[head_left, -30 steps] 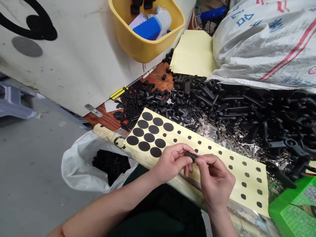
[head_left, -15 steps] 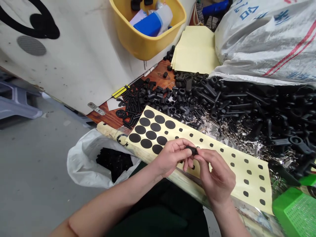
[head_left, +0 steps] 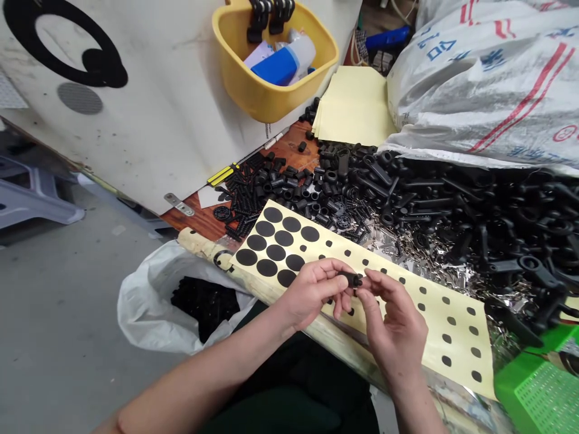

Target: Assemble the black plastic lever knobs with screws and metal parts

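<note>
By the near bench edge, the left hand pinches a black cylinder above the sticker sheet; the right hand half-curls at its right end, contact unclear. Grey floor spreads left; black fittings crowd the far side.

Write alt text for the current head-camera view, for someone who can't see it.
A person's left hand pinches a small black part, the right hand close to its end, above a pale yellow sheet of black dots. Beyond lie heaped black parts, a yellow bin and a white sack; an open white bag is at lower left.
</note>
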A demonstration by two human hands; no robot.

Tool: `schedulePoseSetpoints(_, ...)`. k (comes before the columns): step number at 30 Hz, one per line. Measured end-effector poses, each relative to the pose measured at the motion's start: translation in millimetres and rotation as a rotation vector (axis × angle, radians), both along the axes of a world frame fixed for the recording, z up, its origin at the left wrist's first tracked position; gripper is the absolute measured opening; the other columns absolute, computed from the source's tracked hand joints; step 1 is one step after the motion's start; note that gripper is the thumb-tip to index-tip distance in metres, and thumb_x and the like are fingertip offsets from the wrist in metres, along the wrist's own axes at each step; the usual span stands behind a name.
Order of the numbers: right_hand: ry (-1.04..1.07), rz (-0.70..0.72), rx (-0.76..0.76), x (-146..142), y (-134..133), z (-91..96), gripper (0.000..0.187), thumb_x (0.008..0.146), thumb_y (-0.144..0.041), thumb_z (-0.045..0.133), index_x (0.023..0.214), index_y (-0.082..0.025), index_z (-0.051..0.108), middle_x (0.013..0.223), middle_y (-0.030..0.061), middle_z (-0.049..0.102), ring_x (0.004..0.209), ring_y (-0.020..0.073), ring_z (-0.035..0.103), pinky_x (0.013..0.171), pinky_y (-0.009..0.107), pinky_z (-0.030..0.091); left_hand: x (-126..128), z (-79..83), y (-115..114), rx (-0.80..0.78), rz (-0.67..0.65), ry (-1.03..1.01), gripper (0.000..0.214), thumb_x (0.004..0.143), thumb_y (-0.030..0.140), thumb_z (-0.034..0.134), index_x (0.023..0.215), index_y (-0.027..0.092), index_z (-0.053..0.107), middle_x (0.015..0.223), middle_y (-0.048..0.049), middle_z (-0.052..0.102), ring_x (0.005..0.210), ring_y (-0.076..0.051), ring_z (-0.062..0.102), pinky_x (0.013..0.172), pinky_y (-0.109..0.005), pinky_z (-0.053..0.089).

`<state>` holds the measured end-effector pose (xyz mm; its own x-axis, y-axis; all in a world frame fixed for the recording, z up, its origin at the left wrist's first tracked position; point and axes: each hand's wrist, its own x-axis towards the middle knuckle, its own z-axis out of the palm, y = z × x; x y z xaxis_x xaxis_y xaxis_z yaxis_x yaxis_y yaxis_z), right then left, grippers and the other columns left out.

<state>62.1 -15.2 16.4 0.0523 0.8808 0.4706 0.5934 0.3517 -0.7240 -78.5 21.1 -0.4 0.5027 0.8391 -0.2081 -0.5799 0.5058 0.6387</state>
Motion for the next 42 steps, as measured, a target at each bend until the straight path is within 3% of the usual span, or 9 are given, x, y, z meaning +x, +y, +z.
schedulePoseSetpoints(6,-0.237,0.109,0.174,5.0,10.0,9.3,0.025,0.081,-0.004,0.059,0.098,-0.022,0.064,0.083,0.0033,0.070,0.077,0.0161,0.067,0.070,0.030,0.056,0.6,-0.5,-0.6,0.001,0.004,0.025,0.028,0.073,0.031,0.073,0.088,0.012,0.059,0.057,0.0010,0.060,0.046,-0.010,0.056,0.039,-0.018,0.042)
schedulePoseSetpoints(23,-0.261,0.028,0.159,8.5,7.2,9.7,0.017,0.081,-0.007,0.058,0.090,-0.021,0.062,0.078,0.0019,0.068,0.072,0.0154,0.065,0.067,0.029,0.053,1.2,1.4,-1.0,0.041,0.033,0.063,0.025,0.072,0.025,0.071,0.090,0.011,0.059,0.062,-0.0016,0.062,0.053,-0.012,0.060,0.045,-0.021,0.047)
schedulePoseSetpoints(30,-0.257,-0.194,0.126,38.1,2.5,11.1,0.003,0.082,-0.018,0.062,0.082,-0.020,0.064,0.074,0.0025,0.069,0.066,0.0145,0.065,0.064,0.025,0.053,4.4,20.3,-7.9,0.101,0.095,0.294,0.017,0.074,0.021,0.064,0.086,0.013,0.056,0.060,0.0005,0.059,0.048,-0.010,0.054,0.048,-0.022,0.045)
schedulePoseSetpoints(32,-0.293,-0.270,0.069,55.9,2.9,12.2,0.008,0.082,-0.026,0.063,0.079,-0.019,0.066,0.072,0.0029,0.070,0.062,0.0147,0.065,0.061,0.025,0.053,3.4,28.9,-10.6,0.127,0.094,0.399,0.014,0.074,0.019,0.062,0.086,0.014,0.056,0.061,0.0014,0.058,0.050,-0.009,0.052,0.050,-0.022,0.045)
schedulePoseSetpoints(36,-0.343,-0.361,-0.183,94.6,11.9,17.9,0.020,0.078,-0.039,0.064,0.079,-0.020,0.070,0.069,0.0030,0.073,0.054,0.0165,0.065,0.050,0.027,0.051,-6.8,35.3,-8.6,0.299,0.105,0.674,0.011,0.076,0.020,0.060,0.086,0.016,0.059,0.070,-0.0002,0.058,0.061,-0.012,0.054,0.056,-0.023,0.045)
schedulePoseSetpoints(38,-0.392,-0.372,-0.321,108.8,22.6,20.5,0.020,0.075,-0.039,0.065,0.077,-0.021,0.071,0.068,0.0026,0.073,0.053,0.0178,0.065,0.050,0.028,0.050,-13.6,31.2,-4.1,0.451,0.101,0.883,0.008,0.078,0.019,0.057,0.086,0.018,0.060,0.074,-0.0018,0.061,0.066,-0.015,0.056,0.060,-0.025,0.045)
schedulePoseSetpoints(42,-0.451,-0.380,-0.424,114.9,53.7,17.7,0.014,0.070,-0.035,0.065,0.072,-0.023,0.073,0.064,0.0013,0.072,0.055,0.0186,0.064,0.051,0.029,0.047,-22.0,14.5,4.0,0.828,0.094,1.201,0.015,0.081,0.011,0.050,0.087,0.019,0.060,0.083,-0.0045,0.065,0.079,-0.020,0.058,0.070,-0.031,0.044)
